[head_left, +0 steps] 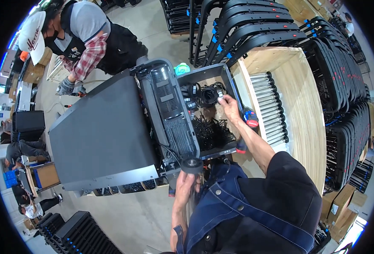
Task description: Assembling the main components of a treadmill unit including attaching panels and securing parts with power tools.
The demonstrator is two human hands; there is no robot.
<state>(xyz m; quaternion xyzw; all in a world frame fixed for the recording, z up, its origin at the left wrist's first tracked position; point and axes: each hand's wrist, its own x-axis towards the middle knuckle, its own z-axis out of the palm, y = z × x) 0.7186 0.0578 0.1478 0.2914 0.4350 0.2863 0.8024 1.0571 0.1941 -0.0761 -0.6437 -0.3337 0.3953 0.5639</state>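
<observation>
My left hand [186, 183] is closed on a black wheel [192, 165] at the near corner of a large machine that looks like a treadmill [102, 131]. Whether the wheel is fixed to the frame, I cannot tell. Inside a dark grey bin [228, 80], my right hand [230, 109] has thumb and fingers pinched together beside black ring-shaped parts [208, 96]. What lies between those fingertips is too small to make out. Many black screws or bolts [212, 131] fill the bin's near half. The machine's ribbed black motor housing [166, 93] runs alongside the bin.
Right of the bin, a wooden crate [299, 110] holds a row of metal rods [268, 110]. A red and blue power tool [251, 118] rests between them. Across the machine, a co-worker's gloved hand [66, 87] holds a tool. Black frames [259, 25] stand stacked beyond.
</observation>
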